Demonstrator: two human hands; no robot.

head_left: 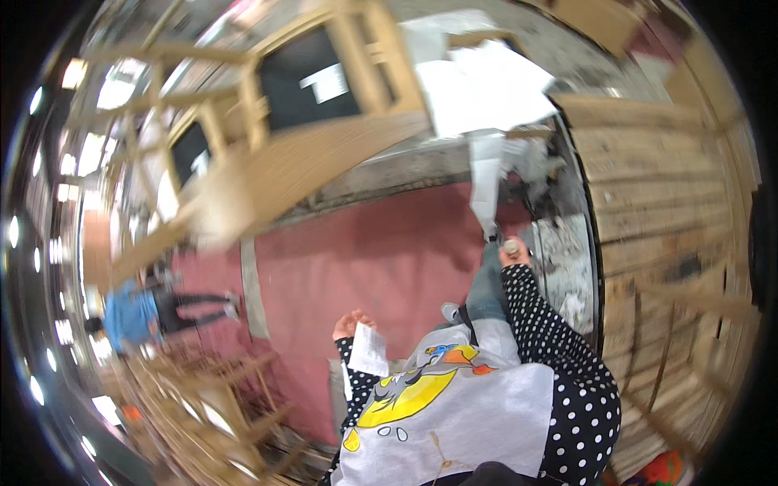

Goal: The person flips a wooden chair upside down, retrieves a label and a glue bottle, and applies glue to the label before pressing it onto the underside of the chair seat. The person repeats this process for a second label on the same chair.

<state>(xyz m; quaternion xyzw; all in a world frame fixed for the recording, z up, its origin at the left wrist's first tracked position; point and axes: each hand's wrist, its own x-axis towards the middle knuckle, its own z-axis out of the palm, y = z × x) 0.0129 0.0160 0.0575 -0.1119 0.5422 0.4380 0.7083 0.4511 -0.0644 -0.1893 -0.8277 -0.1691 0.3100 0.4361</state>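
My left hand [350, 323] is low in front of me, fingers curled, with a white paper slip [369, 350] hanging from it beside the wrist. My right hand [515, 256] reaches forward on the right, closed around a small greyish round thing that I cannot make out. Just beyond it, a strip of white paper [485, 178] hangs down from a heap of white sheets [486, 85]. Both sleeves are black with white dots.
Ahead on the left are wooden frames with black panels [304, 77] and a blurred wooden board [316, 162]. Stacked wooden slats [656, 186] stand at right. More wooden frames [219, 397] fill the lower left. A person in blue [134, 316] stands farther left on the red floor [365, 259].
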